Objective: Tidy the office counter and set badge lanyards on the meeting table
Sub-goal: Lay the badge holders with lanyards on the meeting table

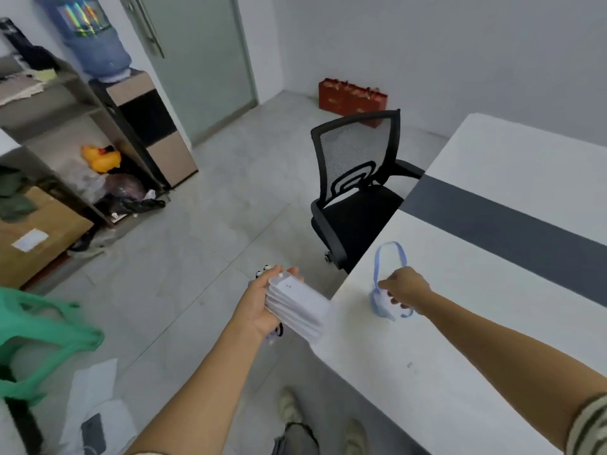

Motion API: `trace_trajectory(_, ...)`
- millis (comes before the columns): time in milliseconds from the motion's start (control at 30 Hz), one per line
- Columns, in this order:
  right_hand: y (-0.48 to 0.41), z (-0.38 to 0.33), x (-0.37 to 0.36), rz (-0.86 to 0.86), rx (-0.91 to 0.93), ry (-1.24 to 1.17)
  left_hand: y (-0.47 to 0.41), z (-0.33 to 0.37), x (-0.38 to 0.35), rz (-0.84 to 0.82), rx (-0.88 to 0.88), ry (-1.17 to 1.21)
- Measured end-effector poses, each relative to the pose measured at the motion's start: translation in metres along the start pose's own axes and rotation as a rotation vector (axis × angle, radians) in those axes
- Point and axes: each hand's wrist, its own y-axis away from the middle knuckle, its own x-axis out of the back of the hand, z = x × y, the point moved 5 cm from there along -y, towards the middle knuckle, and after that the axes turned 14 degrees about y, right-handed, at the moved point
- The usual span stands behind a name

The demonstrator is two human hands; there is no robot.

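Observation:
My left hand (259,303) grips a fanned stack of white badge holders (299,311), held just off the left edge of the white meeting table (460,339). Lanyard ends hang below the stack. My right hand (405,289) reaches over the table edge, and its fingers pinch a light blue lanyard (387,257) whose loop lies on the tabletop. The white badge card (384,302) of that lanyard sits under my fingers, mostly hidden.
A black mesh office chair (354,192) stands at the table's left side. A dark grey stripe (509,221) crosses the table. Cluttered shelves (65,126), a water dispenser (141,119) and a green plastic stool (42,330) are at the left. Papers (98,389) lie on the floor.

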Motion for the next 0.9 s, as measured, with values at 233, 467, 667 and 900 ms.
trace_trajectory(233,-0.03,0.049,-0.001,-0.041,-0.316,0.133,-0.067,0.007,-0.022,-0.032,0.155,-0.098)
trace_trajectory(467,-0.075,0.046,-0.027,0.027,-0.455,0.179,-0.133,0.044,-0.04,-0.055,0.306,-0.192)
trace_trajectory(667,-0.081,0.026,-0.004,0.23,-0.423,0.069,-0.169,0.049,-0.062,-0.088,0.4,-0.318)
trace_trajectory(900,-0.062,-0.043,0.06,0.323,-0.093,-0.331,-0.162,0.04,-0.067,-0.065,0.415,-0.29)
